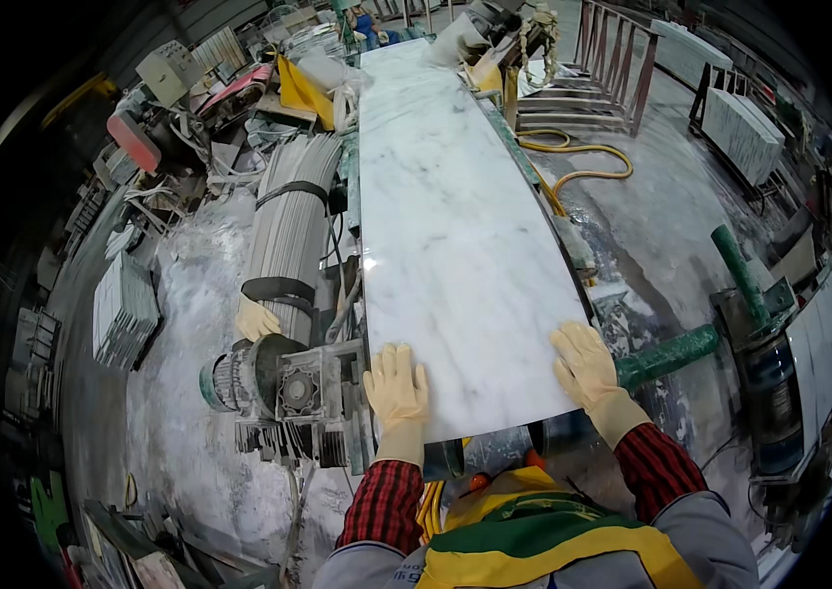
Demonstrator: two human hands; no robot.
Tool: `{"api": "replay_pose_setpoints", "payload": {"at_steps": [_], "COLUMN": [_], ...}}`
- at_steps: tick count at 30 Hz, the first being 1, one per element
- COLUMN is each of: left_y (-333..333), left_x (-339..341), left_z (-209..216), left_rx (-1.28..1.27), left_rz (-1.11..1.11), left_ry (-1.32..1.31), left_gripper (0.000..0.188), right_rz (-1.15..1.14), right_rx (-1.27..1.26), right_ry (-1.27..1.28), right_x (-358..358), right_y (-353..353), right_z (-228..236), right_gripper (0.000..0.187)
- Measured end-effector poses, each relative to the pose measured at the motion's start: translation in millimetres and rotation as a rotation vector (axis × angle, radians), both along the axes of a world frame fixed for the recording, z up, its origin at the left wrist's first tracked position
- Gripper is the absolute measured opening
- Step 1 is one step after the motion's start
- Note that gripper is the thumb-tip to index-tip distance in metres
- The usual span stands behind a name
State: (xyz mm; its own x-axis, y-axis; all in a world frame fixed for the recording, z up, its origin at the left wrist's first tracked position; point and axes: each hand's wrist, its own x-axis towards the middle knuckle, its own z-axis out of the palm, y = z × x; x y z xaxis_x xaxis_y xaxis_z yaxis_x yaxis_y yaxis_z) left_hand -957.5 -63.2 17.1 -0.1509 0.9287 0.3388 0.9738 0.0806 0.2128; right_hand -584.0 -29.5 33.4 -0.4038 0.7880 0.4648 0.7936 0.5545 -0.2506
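Observation:
A long white marble slab (465, 245) with grey veins lies flat on a machine bed, running away from me. My left hand (396, 391), in a cream rubber glove, rests on its near left corner with fingers stretched forward. At the near right edge my right hand (583, 363), gloved alike, lies with fingers spread on the surface and its outer side over the edge. Both hands are open and grip nothing; the slab's underside is hidden.
Left of the slab are a motor (293, 385), a loose cream glove (257, 319) and a strapped bundle of strips (293, 221). A green roller (671, 355) juts out on the right. A yellow hose (583, 149) curls on the floor. A person (365, 27) stands beyond the far end.

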Motion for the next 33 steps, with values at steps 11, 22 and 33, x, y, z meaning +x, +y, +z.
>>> {"api": "replay_pose_setpoints", "payload": {"at_steps": [11,22,33], "left_y": [-8.0,-7.9,19.2], "left_x": [1.3,2.3,-6.0], "left_z": [2.6,3.1,-3.0], "left_rx": [0.084,-0.014,-0.035], "left_rz": [0.014,0.027,0.007], "left_ry": [0.110,0.086,0.107], "left_gripper": [0.049,0.052,0.051], "right_rz": [0.026,0.028,0.018], "right_rx": [0.069,0.012,-0.006], "right_ry": [-0.004,-0.041,0.017], "right_x": [2.3,-0.8,-11.6], "right_y": [-5.0,-8.3,55.4], "right_z": [-8.0,6.7,-13.8], "right_gripper": [0.048,0.049,0.050]}}
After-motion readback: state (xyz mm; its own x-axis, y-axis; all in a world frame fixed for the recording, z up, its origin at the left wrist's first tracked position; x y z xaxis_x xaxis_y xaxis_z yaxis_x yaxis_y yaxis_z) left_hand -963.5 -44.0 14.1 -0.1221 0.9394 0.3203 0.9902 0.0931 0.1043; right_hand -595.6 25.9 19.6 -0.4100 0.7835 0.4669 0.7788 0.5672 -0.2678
